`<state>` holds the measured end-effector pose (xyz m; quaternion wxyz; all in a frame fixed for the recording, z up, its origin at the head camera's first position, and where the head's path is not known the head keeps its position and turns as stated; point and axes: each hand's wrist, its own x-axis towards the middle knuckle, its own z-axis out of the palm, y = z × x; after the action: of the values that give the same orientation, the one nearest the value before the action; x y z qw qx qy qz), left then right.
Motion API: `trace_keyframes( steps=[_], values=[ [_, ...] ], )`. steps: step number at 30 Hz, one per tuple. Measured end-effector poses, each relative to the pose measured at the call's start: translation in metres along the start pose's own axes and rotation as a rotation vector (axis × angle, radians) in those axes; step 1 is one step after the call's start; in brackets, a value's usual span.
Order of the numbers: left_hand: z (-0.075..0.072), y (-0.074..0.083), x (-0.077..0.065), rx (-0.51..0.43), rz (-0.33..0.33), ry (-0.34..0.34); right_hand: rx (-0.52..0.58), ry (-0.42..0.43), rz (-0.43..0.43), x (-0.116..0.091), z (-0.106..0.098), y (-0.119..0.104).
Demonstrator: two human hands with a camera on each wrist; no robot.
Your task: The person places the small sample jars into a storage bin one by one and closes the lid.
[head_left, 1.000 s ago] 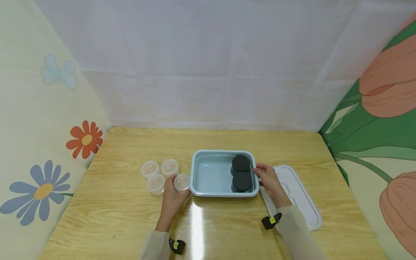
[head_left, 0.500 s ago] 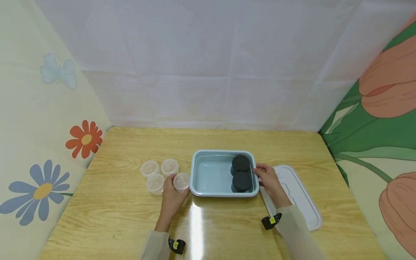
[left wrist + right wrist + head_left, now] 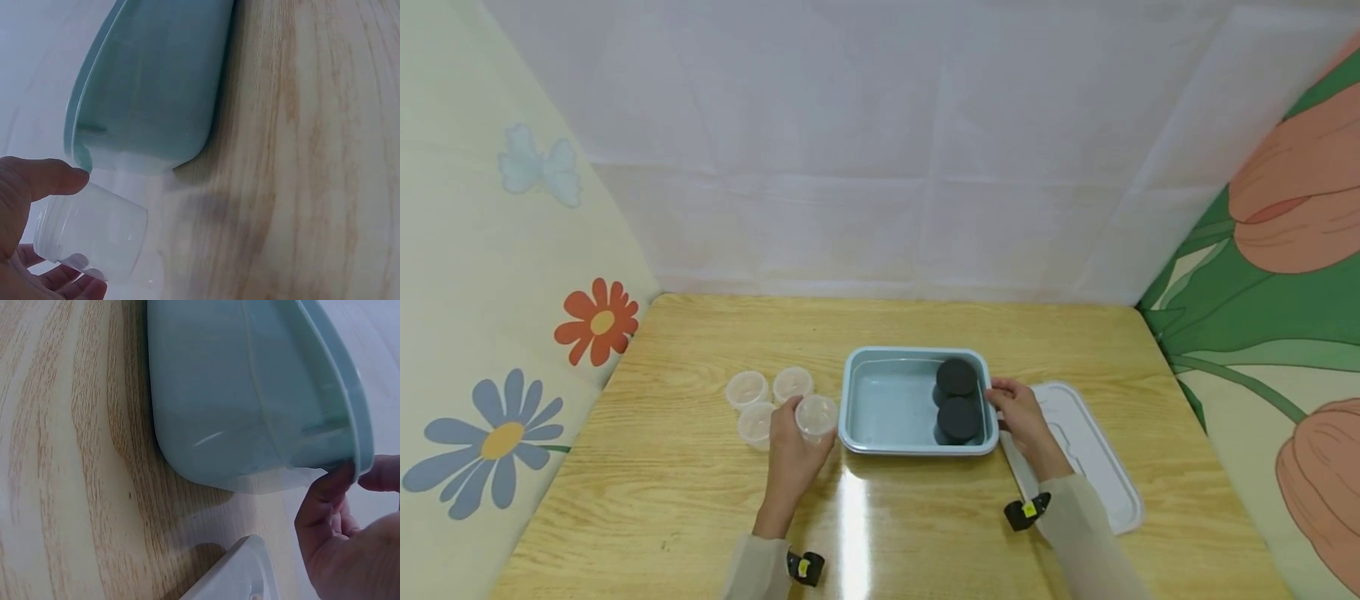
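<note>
My left hand (image 3: 793, 467) holds a small clear plastic cup (image 3: 817, 417) just left of the light blue rectangular box (image 3: 895, 450). In the left wrist view the thumb (image 3: 59, 178) lies along one side of that cup (image 3: 103, 234) and the other fingers curl round the opposite side. My right hand (image 3: 1024, 421) pinches the right rim of the box, thumb and fingers on either side of it in the right wrist view. Inside the box, at its right end, two round black-topped things (image 3: 957, 377) sit one behind the other.
Three more clear cups (image 3: 747, 390) stand close together left of the box, one partly hidden behind my left hand. A white lid (image 3: 1090, 450) lies on the wooden table (image 3: 700, 517) at the right, partly under my right forearm. A white cloth (image 3: 880, 167) hangs behind.
My left hand has shifted slightly left with the cup, widening the gap to the box. The right hand and the box have stayed in place.
</note>
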<state>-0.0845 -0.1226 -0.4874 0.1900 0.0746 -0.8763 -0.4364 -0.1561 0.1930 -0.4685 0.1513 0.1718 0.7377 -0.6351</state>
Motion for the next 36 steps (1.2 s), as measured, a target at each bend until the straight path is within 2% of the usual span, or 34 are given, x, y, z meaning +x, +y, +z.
trace_keyframes(
  steps=[8,13,23,36],
  values=[
    [-0.005,0.008,0.004,0.032,0.053,0.021,0.010,0.011,0.001,-0.001,0.000,-0.001],
    [-0.008,0.011,0.007,0.029,0.084,0.036,0.023,0.004,-0.027,-0.002,-0.001,0.002],
    [-0.012,0.026,0.020,-0.022,0.088,0.007,-0.004,0.021,0.018,0.001,-0.001,0.001],
    [-0.005,0.052,0.033,-0.084,0.098,-0.062,0.003,0.019,0.022,0.002,0.001,0.001]
  ],
)
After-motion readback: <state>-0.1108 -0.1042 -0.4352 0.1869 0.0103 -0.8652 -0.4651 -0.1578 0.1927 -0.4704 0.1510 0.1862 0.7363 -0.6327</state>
